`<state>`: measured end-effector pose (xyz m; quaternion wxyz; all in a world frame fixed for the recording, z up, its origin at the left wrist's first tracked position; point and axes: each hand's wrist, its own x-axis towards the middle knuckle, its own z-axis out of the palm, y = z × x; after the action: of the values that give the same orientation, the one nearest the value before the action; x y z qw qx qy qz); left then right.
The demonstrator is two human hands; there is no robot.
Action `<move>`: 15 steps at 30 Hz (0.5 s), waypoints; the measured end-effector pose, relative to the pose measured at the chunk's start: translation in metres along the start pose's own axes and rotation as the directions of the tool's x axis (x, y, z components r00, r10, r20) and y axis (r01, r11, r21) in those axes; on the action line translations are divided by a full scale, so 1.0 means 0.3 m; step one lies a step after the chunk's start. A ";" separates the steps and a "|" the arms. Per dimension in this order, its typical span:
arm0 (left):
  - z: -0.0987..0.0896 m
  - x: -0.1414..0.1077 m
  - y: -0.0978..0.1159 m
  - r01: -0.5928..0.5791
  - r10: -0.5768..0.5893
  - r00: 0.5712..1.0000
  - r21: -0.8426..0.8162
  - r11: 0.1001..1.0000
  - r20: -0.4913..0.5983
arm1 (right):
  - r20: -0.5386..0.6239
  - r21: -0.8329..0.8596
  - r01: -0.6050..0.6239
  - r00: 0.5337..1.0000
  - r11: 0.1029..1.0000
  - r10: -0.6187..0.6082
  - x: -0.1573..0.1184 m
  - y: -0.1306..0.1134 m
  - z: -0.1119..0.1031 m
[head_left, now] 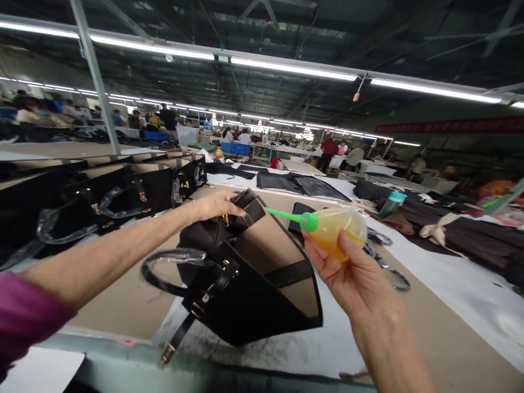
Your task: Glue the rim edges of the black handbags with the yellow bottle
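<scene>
A black handbag (245, 305) with a beige lining lies tipped on the table, its opening turned to the right. My left hand (216, 206) grips the bag's upper edge, fingers closed over a folded dark flap. In my right hand (356, 273) is a squeeze bottle (339, 225) of clear plastic, partly filled with yellow-amber liquid. The bottle's long green nozzle (282, 213) points left, its tip close to the flap beside my left fingers. A plastic-wrapped handle (164, 267) loops out from the bag's left side, and a strap with a gold buckle (167, 353) hangs toward the table's front edge.
Several similar black bags (118, 191) stand in a row at the left. Wrapped handles (388, 267) lie right of my right hand. Dark material (462, 224) and a teal-capped bottle (393, 203) are farther right. A metal post (96, 76) rises behind the bags; people work in the background.
</scene>
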<state>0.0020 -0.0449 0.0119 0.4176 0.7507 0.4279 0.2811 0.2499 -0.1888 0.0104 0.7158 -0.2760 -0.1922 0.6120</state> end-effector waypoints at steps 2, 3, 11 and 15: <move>-0.032 0.040 0.043 0.023 -0.038 0.988 0.100 0.995 0.147 | -0.018 -0.083 0.064 0.998 0.994 -0.066 -0.006 -0.041 -0.030; -0.041 0.057 0.066 0.036 -0.072 0.971 0.159 0.987 0.229 | -0.037 -0.132 0.091 0.995 0.987 -0.096 -0.007 -0.060 -0.049; 0.061 0.140 0.135 -0.038 -0.385 0.744 0.609 0.792 0.547 | -0.036 -0.540 0.204 0.964 0.817 -0.264 0.002 -0.113 -0.198; 0.152 0.160 0.062 0.002 -0.407 0.738 0.602 0.799 0.538 | 0.009 -0.583 0.231 0.960 0.779 -0.278 0.028 -0.077 -0.226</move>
<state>0.0681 -0.0258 0.0087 0.3267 0.8340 0.4050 -0.1837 0.3107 -0.1937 -0.0279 0.6808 -0.4753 -0.3767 0.4107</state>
